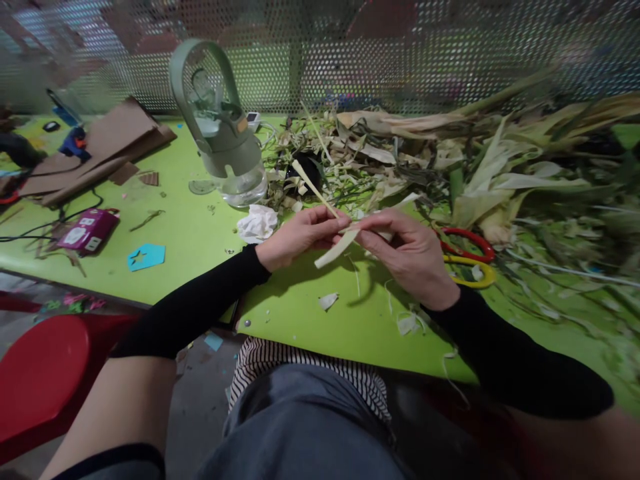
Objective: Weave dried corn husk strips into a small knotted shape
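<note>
My left hand [307, 233] pinches a thin pale stalk [316, 189] whose thicker end points up and away toward the dried leaves. Close against it, my right hand [403, 250] pinches a flat, pale corn husk strip [337, 249], its free end hanging down to the left. The strip meets the stalk between the fingertips of both hands; whether it is wrapped around there is hidden by the fingers. Small husk scraps [329, 301] lie on the green table [285, 320] below. Scissors with red and yellow handles [473, 272] rest just right of my right hand.
A clear bottle with a grey-green lid [227, 133] stands behind a crumpled tissue [257, 223]. Husks and leaves [500, 173] pile up at the right. Leftward lie a purple power strip [89, 231], brown cardboard [107, 147] and a blue paper piece [146, 257]. A red stool [45, 373] stands below.
</note>
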A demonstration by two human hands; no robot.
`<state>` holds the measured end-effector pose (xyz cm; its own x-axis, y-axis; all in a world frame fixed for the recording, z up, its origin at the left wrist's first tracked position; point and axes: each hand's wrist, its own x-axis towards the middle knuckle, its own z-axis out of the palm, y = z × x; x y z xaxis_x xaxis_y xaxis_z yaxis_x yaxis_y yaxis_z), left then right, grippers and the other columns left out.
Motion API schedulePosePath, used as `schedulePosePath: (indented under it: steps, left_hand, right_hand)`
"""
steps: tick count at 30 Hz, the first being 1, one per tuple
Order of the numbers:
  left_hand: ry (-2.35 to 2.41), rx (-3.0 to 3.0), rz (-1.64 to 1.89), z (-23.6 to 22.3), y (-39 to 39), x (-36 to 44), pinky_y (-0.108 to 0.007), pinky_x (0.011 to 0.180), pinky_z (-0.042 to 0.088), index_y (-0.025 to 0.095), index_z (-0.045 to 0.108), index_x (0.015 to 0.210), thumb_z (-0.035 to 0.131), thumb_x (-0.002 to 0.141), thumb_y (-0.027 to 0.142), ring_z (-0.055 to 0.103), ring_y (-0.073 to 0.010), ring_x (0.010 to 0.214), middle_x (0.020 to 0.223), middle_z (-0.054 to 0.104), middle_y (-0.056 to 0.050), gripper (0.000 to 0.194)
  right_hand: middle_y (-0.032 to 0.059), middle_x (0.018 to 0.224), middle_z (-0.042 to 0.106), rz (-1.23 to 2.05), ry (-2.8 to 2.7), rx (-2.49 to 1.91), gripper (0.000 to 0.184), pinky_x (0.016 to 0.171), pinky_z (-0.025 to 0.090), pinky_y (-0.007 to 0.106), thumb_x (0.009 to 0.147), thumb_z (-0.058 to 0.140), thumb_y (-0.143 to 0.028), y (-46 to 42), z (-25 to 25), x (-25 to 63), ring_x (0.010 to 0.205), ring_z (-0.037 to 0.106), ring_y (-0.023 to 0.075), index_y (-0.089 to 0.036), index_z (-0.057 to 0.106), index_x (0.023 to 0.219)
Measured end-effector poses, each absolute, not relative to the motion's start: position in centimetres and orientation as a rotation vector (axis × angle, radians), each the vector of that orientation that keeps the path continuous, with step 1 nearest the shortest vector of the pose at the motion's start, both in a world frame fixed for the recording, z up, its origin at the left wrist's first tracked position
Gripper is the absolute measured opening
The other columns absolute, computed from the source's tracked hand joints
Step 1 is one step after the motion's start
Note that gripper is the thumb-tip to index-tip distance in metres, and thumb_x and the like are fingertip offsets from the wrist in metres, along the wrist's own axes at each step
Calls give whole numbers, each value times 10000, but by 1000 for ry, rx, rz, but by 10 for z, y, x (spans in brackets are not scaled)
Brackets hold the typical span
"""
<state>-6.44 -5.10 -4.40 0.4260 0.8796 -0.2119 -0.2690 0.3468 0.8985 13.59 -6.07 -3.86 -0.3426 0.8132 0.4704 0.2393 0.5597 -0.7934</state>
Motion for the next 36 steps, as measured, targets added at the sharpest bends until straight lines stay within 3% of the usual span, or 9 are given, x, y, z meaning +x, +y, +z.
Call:
schedulePosePath:
  steps: [7, 13, 22, 29, 36]
  left_hand:
    - [799, 830, 923, -30, -51, -67, -196, 695, 548, 140, 626, 910, 631, 1012, 115, 628, -35, 573, 690, 647, 59, 105]
    - [744, 904, 926, -33, -49, -73, -225, 805, 589, 146, 657, 986, 704, 965, 165, 702, -64, 703, 788, 709, 28, 54]
    - [695, 1025, 946, -44, -42, -77, -288, 919, 593, 158, 679, 1037, 800, 811, 118, 747, -109, 852, 901, 707, 11, 259]
    - [704, 1160, 1001, -47, -41, -76, -264, 809, 574, 153, 676, 1011, 800, 798, 146, 710, -94, 778, 867, 695, 16, 247]
    - [742, 1194, 1004, -47, -42, -75, -257, 814, 563, 155, 669, 1019, 772, 830, 144, 701, -87, 781, 871, 690, 16, 215]
  right_hand:
    - [-12, 753, 595, 565, -2103, -721, 45, 576, 407, 309, 931, 759, -262, -55, -39, 142, 646, 525, 153, -289, 780, 902]
    - [-29, 678, 536, 385, -2125, -692, 61, 591, 402, 313, 956, 747, -274, -51, -38, 143, 631, 509, 155, -250, 775, 908]
    - [0, 762, 647, 391, -2137, -731, 34, 584, 390, 329, 938, 746, -246, -51, -39, 143, 635, 524, 164, -258, 744, 906]
    - [0, 759, 635, 444, -2136, -720, 67, 591, 408, 345, 927, 749, -216, -52, -38, 143, 651, 547, 183, -272, 726, 898]
    - [2, 771, 659, 469, -2138, -746, 54, 582, 402, 337, 926, 740, -243, -53, -39, 141, 629, 525, 167, -267, 721, 882]
